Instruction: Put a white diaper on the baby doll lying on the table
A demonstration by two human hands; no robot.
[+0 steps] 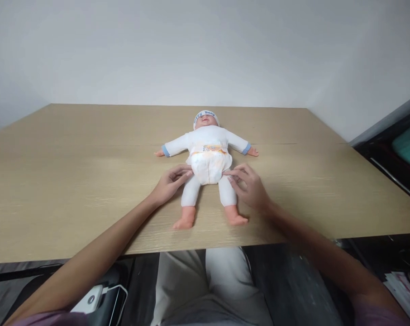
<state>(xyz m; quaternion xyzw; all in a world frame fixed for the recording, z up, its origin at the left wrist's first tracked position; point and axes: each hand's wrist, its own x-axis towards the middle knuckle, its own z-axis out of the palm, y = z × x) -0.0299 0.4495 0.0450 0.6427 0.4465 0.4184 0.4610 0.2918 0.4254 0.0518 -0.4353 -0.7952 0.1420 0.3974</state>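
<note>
Doll (pixel 208 149) on its back, middle of table (pixel 72 181). Near side: left hand (pixel 169 183) flat, fingers resting on diaper (pixel 210 166) hip; right hand (pixel 250 186) curled at other hip, pinch unclear. Looks like diaper side-fitting; next needs even tug both sides.

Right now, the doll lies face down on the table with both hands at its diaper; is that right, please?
Not quite: the doll lies face up, not face down, as the head view shows. The rest holds: it is on the table, with the left hand and right hand at its diaper.
</note>
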